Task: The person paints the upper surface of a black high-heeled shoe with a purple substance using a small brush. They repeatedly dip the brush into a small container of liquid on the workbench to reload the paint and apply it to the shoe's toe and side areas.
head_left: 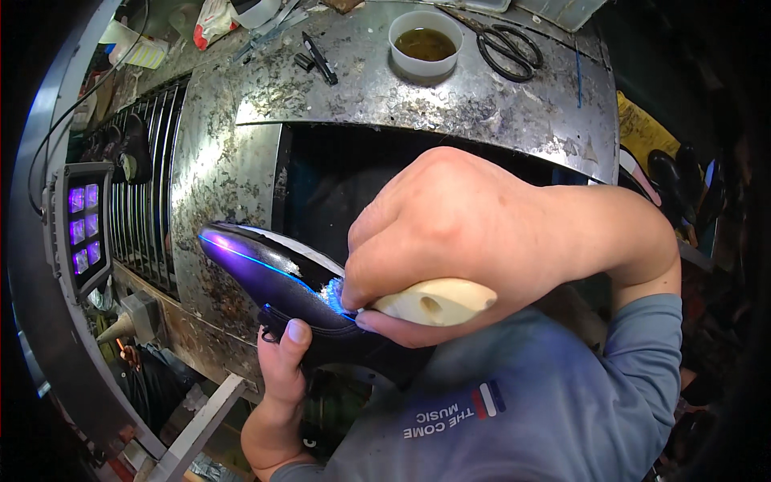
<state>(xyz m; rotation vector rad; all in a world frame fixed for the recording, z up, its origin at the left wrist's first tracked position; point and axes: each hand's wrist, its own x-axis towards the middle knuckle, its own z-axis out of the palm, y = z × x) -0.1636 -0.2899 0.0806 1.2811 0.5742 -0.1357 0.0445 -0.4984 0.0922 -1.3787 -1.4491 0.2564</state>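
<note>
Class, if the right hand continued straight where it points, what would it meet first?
Probably the black shoe; the wooden-handled brush in the right hand seems to touch it, though depth is unclear.

One left hand (283, 357), one right hand (438, 217), one shoe (257, 269), one brush (438, 302)
Also in view: one bowl (424, 69), one pair of scissors (480, 30), one pen (320, 59), one pen cap (303, 62), and one lamp (60, 233) with six lit squares (77, 231); the dark shoes (134, 153) at the far left are too dim to count.

Stained metal workbench (345, 104), violet-glowing lamp (85, 217) at left, metal bars (144, 221)
</note>
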